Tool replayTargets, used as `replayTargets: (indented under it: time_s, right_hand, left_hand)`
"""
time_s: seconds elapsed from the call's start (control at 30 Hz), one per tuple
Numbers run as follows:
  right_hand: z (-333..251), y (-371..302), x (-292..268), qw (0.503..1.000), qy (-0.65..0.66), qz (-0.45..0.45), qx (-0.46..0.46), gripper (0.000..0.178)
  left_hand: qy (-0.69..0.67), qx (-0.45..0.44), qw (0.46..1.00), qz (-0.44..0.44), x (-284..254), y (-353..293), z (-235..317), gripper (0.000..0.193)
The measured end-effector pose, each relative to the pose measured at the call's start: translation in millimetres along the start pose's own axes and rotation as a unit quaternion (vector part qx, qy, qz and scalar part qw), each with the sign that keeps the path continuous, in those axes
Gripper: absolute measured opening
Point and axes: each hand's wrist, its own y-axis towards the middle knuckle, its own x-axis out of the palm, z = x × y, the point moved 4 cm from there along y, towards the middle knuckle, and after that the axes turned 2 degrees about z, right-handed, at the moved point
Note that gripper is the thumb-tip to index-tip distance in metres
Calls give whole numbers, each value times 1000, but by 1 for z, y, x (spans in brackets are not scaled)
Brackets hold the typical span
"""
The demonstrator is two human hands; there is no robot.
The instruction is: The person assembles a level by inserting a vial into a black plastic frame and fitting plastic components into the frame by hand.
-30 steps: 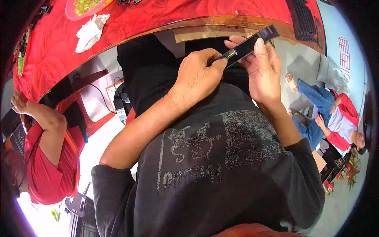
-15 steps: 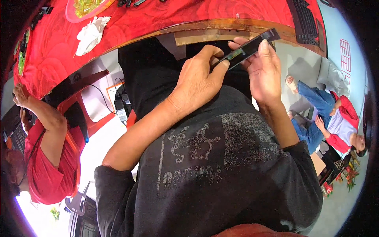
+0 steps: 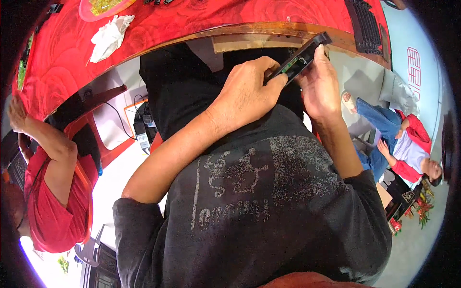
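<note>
Showing green board inside: slim black device (image 3: 302, 56), tilted.

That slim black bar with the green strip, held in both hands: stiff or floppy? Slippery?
Likely stiff: the black bar stays straight though gripped only at its lower half. Probably light, since fingertips of the left hand and right hand carry it. Its smooth casing may be slippery.

black device (image 3: 301, 56), red rose-patterned tablecloth (image 3: 201, 19)

Red-clothed table (image 3: 201, 24), red chair (image 3: 103, 144), pale floor (image 3: 120, 177), daylight.
</note>
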Motion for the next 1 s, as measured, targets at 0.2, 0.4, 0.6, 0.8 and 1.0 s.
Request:
replayTargets:
  time_s: [0.2,0.4,0.6,0.8,1.0]
  right_hand:
    - [5,-1,3,1000,27,10,10,35]
    - [10,-1,4,998,66,17,4,33]
    - [9,-1,6,998,69,-2,-1,33]
    - [11,1,9,994,105,-8,7,33]
    - [13,1,5,996,88,-16,13,33]
  left_hand:
    - [29,36,999,14,7,1,2,22]
    - [54,35,998,24,7,-1,2,19]
    - [54,51,996,39,9,-1,3,18]
    - [63,57,995,53,9,-2,2,17]
    - [46,51,997,46,10,-3,5,18]
